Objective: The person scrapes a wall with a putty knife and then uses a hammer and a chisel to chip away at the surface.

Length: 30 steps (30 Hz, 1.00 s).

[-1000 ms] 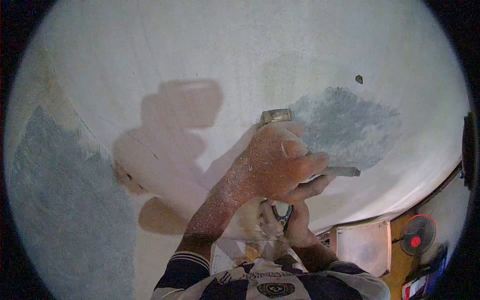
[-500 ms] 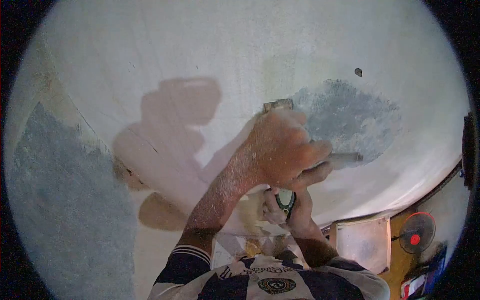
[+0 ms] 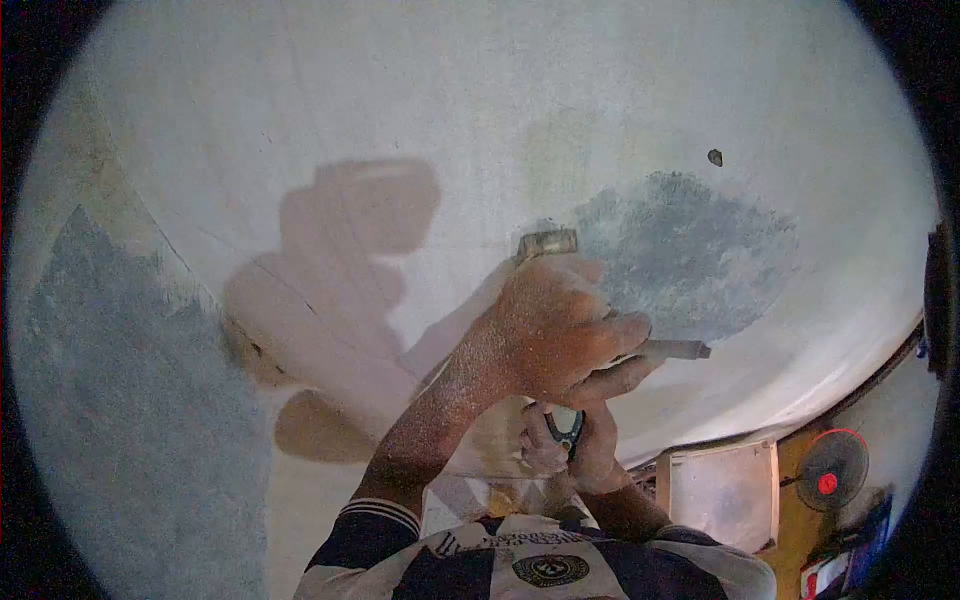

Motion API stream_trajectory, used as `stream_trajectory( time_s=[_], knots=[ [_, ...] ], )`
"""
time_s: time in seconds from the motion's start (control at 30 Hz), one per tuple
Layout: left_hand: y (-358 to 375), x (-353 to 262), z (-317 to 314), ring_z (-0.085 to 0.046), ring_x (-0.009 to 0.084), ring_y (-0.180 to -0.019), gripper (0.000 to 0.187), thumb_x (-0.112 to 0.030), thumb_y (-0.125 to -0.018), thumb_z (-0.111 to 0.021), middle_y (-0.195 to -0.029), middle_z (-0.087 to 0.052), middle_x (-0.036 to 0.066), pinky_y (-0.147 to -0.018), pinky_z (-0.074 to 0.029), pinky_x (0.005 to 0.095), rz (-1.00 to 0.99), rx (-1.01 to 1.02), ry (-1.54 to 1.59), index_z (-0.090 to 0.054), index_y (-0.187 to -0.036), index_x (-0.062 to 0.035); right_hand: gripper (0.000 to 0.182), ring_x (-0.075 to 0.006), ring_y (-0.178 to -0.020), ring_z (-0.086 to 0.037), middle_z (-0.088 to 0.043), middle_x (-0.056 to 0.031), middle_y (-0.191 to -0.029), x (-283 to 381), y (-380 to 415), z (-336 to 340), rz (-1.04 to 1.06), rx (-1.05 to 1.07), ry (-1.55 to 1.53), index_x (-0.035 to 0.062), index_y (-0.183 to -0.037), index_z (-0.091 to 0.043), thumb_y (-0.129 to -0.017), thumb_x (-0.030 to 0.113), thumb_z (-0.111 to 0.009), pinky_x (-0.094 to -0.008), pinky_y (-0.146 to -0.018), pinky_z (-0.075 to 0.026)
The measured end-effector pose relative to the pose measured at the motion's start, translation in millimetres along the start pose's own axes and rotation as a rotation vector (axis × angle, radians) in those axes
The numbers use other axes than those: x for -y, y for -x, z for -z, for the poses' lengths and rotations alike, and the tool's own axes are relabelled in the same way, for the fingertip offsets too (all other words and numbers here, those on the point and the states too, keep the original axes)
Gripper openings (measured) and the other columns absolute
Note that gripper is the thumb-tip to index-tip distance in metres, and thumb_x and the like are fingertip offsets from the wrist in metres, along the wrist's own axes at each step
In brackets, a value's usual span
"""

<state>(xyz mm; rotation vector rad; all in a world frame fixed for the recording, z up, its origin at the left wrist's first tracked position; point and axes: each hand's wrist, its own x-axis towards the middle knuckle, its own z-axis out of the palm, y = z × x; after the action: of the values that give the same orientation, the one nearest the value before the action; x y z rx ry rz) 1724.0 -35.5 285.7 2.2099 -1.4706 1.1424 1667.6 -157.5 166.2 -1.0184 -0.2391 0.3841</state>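
Observation:
My left hand (image 3: pixel 550 325) is closed on a tool pressed near the whitish wall (image 3: pixel 460 120). A pale, worn block-like end of the tool (image 3: pixel 548 243) shows above the knuckles. A grey, bar-like end (image 3: pixel 682 349) sticks out to the right past the fingers. The hand covers its middle, so its exact kind cannot be told. Below and nearer my chest, my right hand (image 3: pixel 592 450) is closed around a dark green-black loop-shaped object (image 3: pixel 566 430). Pale dust coats my left forearm.
A rough grey patch (image 3: pixel 700 255) lies right of my left hand, with a small hole (image 3: pixel 715 157) above it. Another grey area (image 3: pixel 140 420) covers the wall's left side. A framed panel (image 3: pixel 722 490) and a fan with a red hub (image 3: pixel 830 478) stand at lower right.
My left hand has moved down the wall slightly with the tool. The right hand has also lowered a little, and the loop-shaped object in it has turned.

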Motion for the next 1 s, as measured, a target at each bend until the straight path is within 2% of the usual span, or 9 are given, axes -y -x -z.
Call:
stream_trajectory(
  time_s=[0.13, 0.3, 0.37, 0.43, 0.6, 0.73, 0.8, 0.9, 1.0],
  knots=[
    [-6.4, 7.2, 3.5, -0.056, 0.0253, -0.053, 0.031, -0.039, -0.084, -0.069, -0.049, -0.048, 0.005, -0.048, -0.045, 0.0424, 0.025, 0.081, -0.003, -0.063, -0.072, -0.0112, 0.046, -0.0163, -0.04, -0.037, -0.04, -0.0036, -0.051, 16.5, -3.6, -4.7, 0.035, 0.242, -0.07, 0.0094, -0.094, -0.05, -0.1, 0.051, -0.031, -0.0278, -0.041, -0.032],
    [3.1, -1.2, -2.1, -0.057, 0.0249, -0.054, 0.03, -0.037, -0.084, -0.069, -0.049, -0.049, 0.005, -0.049, -0.046, 0.0424, 0.044, 0.008, 0.068, -0.063, -0.071, -0.0107, 0.047, -0.0162, -0.041, -0.038, -0.04, -0.0035, -0.052, 4.1, 0.1, -15.4, -0.009, -0.118, -0.034, 0.0092, -0.095, -0.05, -0.101, 0.051, -0.03, -0.0277, -0.042, -0.033],
    [-6.7, 5.0, 7.1, -0.057, 0.0252, -0.054, 0.029, -0.036, -0.083, -0.07, -0.049, -0.049, 0.006, -0.049, -0.046, 0.0425, 0.05, 0.093, 0.009, -0.063, -0.071, -0.0106, 0.045, -0.0157, -0.04, -0.036, -0.04, -0.0034, -0.052, 6.1, 0.4, -19.1, 0.012, -0.061, -0.015, 0.01, -0.095, -0.049, -0.101, 0.05, -0.03, -0.028, -0.041, -0.032],
    [-9.4, 3.7, 7.4, -0.057, 0.0257, -0.053, 0.029, -0.036, -0.082, -0.07, -0.049, -0.049, 0.006, -0.049, -0.046, 0.0427, 0.05, 0.094, -0.007, -0.063, -0.071, -0.0106, 0.043, -0.015, -0.038, -0.034, -0.04, -0.0035, -0.051, 21.5, -2.3, -9.4, 0.012, 0.236, -0.048, 0.0108, -0.094, -0.049, -0.101, 0.049, -0.031, -0.0281, -0.04, -0.031],
    [0.3, -2.2, -0.6, -0.057, 0.0268, -0.052, 0.03, -0.038, -0.081, -0.07, -0.049, -0.049, 0.007, -0.049, -0.046, 0.0432, 0.039, 0.008, 0.03, -0.063, -0.071, -0.0107, 0.044, -0.0137, -0.036, -0.032, -0.041, -0.0032, -0.051, -4.5, 3.8, -1.5, 0.036, -0.027, 0.067, 0.0123, -0.093, -0.048, -0.101, 0.053, -0.031, -0.0282, -0.037, -0.028],
    [-14.8, 6.0, 9.7, -0.058, 0.0286, -0.052, 0.03, -0.038, -0.081, -0.07, -0.049, -0.05, 0.008, -0.05, -0.047, 0.0448, 0.043, 0.083, -0.021, -0.063, -0.07, -0.011, 0.046, -0.0141, -0.034, -0.03, -0.041, -0.0024, -0.049, 22.1, -12.2, -6.2, -0.05, 0.274, -0.195, 0.0132, -0.092, -0.048, -0.1, 0.056, -0.032, -0.0278, -0.036, -0.027],
    [-21.6, 6.2, 18.6, -0.058, 0.0296, -0.051, 0.03, -0.038, -0.081, -0.07, -0.05, -0.05, 0.009, -0.051, -0.047, 0.0456, 0.044, 0.073, -0.027, -0.063, -0.07, -0.0108, 0.047, -0.0142, -0.034, -0.03, -0.04, -0.002, -0.048, 19.6, -10.1, -3.9, -0.011, 0.294, -0.179, 0.0137, -0.091, -0.048, -0.1, 0.057, -0.032, -0.0277, -0.036, -0.027],
    [-2.6, -0.1, -3.6, -0.057, 0.0311, -0.05, 0.03, -0.038, -0.081, -0.069, -0.05, -0.051, 0.01, -0.051, -0.047, 0.0464, 0.025, 0.019, 0.003, -0.063, -0.071, -0.0105, 0.048, -0.0141, -0.033, -0.03, -0.039, -0.0017, -0.047, 12.2, 2.9, -6.4, -0.053, 0.103, -0.143, 0.014, -0.091, -0.049, -0.1, 0.058, -0.032, -0.0276, -0.036, -0.027],
    [-12.4, 6.4, 6.9, -0.057, 0.0308, -0.051, 0.031, -0.038, -0.081, -0.069, -0.05, -0.052, 0.01, -0.052, -0.047, 0.0464, -0.001, 0.086, -0.075, -0.063, -0.07, -0.0103, 0.048, -0.0138, -0.033, -0.03, -0.039, -0.0018, -0.047, -1.6, -10.0, -4.9, 0.102, -0.037, 0.095, 0.014, -0.091, -0.049, -0.1, 0.058, -0.033, -0.0276, -0.036, -0.027]
  ],
)
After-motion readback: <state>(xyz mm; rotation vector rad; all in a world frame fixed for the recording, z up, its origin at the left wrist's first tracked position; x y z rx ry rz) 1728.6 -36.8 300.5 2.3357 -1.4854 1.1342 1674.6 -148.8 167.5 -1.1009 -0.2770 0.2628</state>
